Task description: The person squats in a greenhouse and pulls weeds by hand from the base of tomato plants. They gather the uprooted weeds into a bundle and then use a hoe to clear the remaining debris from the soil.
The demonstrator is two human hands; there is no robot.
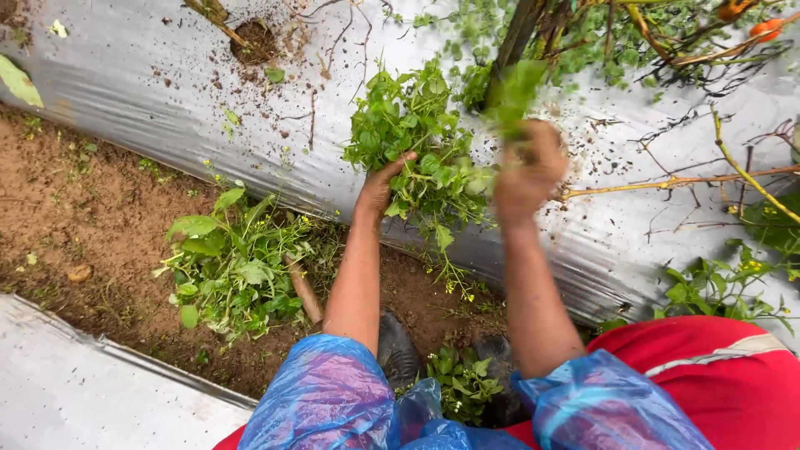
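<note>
A bunch of green weeds (417, 142) is held up over the silver plastic mulch (150, 92) that covers the raised bed. The left hand (379, 187) is closed around the lower stems of the bunch, thumb pointing up toward the leaves, so the foliage fans out above and to the right of it. The right hand (529, 171) is blurred; it is curled into a fist around a smaller tuft of green leaves (515, 93), just beside a dark upright stem (512, 42) that rises from the bed. The two hands are near each other, with trailing sprigs of the bunch hanging between them.

Both forearms are bare, and blue plastic sleeves (325, 400) cover the upper arms over red clothing (733, 383). Below the arms, two dark boots (398, 350) stand on the brown soil (75, 208) of the furrow, with a small leafy plant between them. To the left lies a pile of pulled weeds (233, 267) with a short stick beside it. A planting hole (254, 42) with loose earth shows at the top of the mulch. At the upper right, dry yellow branches (683, 179) and orange fruits (762, 25) lie over the plastic.
</note>
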